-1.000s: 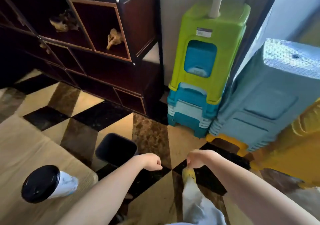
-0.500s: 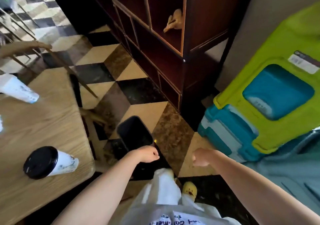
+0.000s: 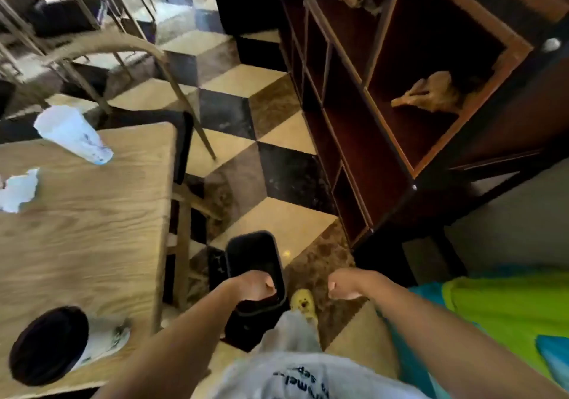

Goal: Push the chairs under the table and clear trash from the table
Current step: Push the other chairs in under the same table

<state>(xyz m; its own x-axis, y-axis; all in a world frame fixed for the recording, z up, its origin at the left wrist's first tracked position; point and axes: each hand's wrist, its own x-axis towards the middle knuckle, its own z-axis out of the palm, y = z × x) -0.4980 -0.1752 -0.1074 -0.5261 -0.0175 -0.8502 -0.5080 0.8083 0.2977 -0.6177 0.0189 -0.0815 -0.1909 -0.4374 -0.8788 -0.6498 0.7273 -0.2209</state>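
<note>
Head view shows both fists, left hand and right hand, curled empty while the lidded cup, likely light and crushable, wants a mid-body grip.

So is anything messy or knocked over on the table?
Yes. A white cup lies tipped on its side at the table's far edge, and a torn scrap of paper lies near it. The black-lidded cup at the near corner seems to lie sideways too.
</note>
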